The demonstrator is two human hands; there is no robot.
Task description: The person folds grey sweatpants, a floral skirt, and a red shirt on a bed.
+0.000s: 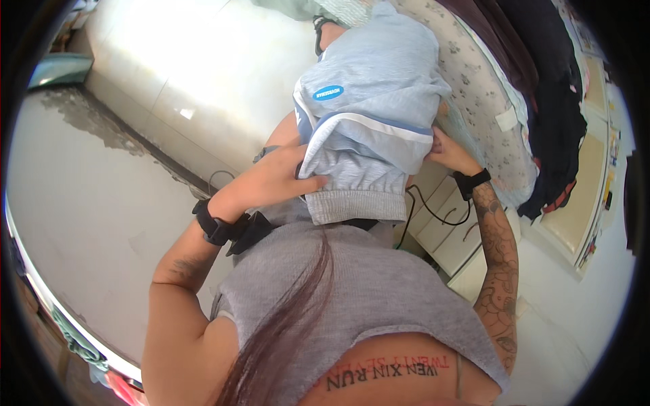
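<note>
1. Head view showed the left grip (269, 181), a bare hand, closed at the near left edge of a pale blue-grey garment (379, 74), thumb laid over the cloth and the other fingers partly hidden behind its folded edge.
2. The right grip (452, 152) was closed in a pinch on the garment's right edge, fingertips partly out of sight; neither grip appeared to hold anything else.
3. The garment lay over the person's lap, its gathered, ribbed grey band (359, 206) nearest the waist and an oval blue label (328, 93) facing up.
4. As far as could be judged, the handling was partway along: the garment was spread lengthwise and both edges were in hand, while the piped layer sat bunched above the band.
5. Left to do, by that reading, was the straightening of this layer; creases showed across the cloth, and its underside could not be seen.
6. Further out, a floral cloth (497, 81) and dark clothes (555, 122) lay to the right, near white drawers (440, 233), with pale floor tiles (223, 101) to the left.
</note>
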